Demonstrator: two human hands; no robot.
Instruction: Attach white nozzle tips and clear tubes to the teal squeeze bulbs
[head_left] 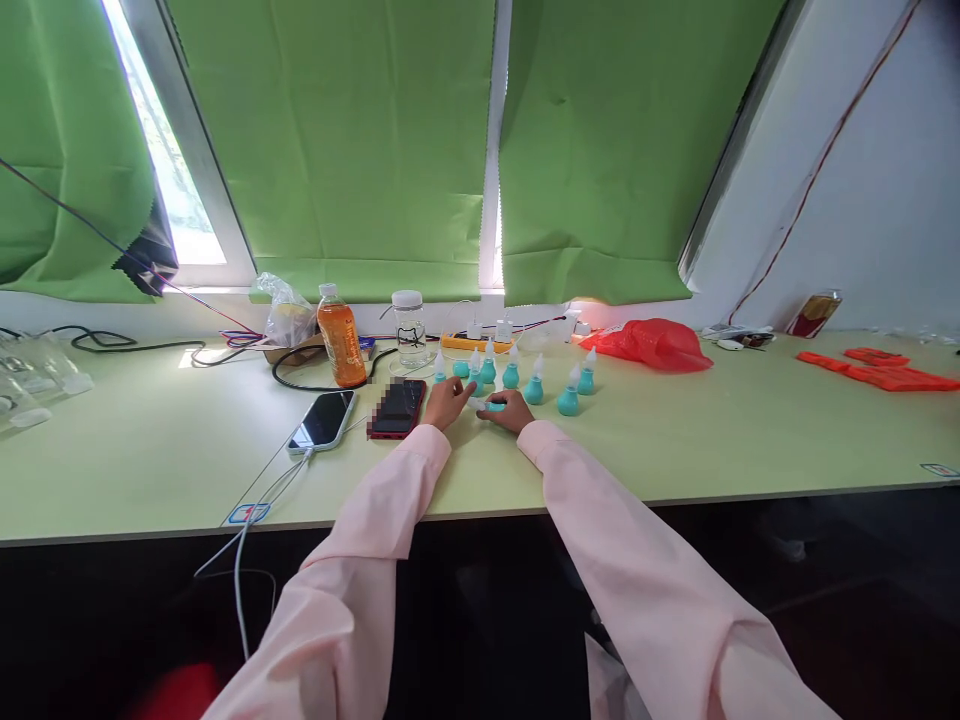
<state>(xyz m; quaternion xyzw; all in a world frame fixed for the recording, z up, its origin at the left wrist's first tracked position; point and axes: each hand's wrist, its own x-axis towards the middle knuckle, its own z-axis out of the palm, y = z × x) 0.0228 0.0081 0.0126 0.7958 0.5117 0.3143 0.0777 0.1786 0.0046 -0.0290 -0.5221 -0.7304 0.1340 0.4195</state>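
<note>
Several small teal bulb nasal aspirators [533, 390] with pale pointed tips stand on the table around my hands. My right hand [515, 411] is closed on one nasal aspirator [493, 406], which lies sideways with its whitish tip pointing left. Close by on the left, my left hand [448, 403] has its fingers drawn in, with its thumb and fingertips at an upright nasal aspirator [477, 383]; part of its grip is hidden. Behind the hands, one teal bulb [460, 369] shows no tip.
Left of my hands lie a red-edged phone [399, 408] and a white phone [322, 420] with a cable over the table edge. An orange drink bottle [342, 340] and a clear jar [409, 330] stand behind. A red plastic bag [651, 345] sits back right.
</note>
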